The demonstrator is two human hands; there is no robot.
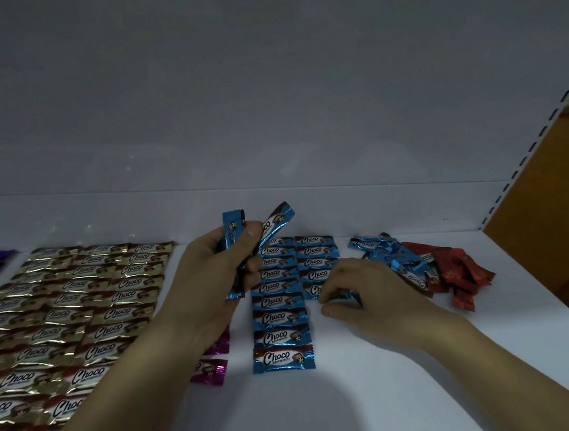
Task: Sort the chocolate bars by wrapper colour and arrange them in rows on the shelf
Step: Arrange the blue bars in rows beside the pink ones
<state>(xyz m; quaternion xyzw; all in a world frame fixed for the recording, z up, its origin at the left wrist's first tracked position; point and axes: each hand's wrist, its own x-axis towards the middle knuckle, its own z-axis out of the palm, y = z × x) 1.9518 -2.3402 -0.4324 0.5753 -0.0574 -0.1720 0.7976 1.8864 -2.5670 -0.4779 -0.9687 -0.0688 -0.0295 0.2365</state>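
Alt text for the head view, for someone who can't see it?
The left hand grips blue bars while the right hand pinches another bar at the near end of the shorter blue row on a white shelf. Gold rows lie to the left, a loose blue and red pile to the right.

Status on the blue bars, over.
Left hand grips several blue bars. Right hand pinches single bar by short blue column. Blue-red pile unsorted, right.
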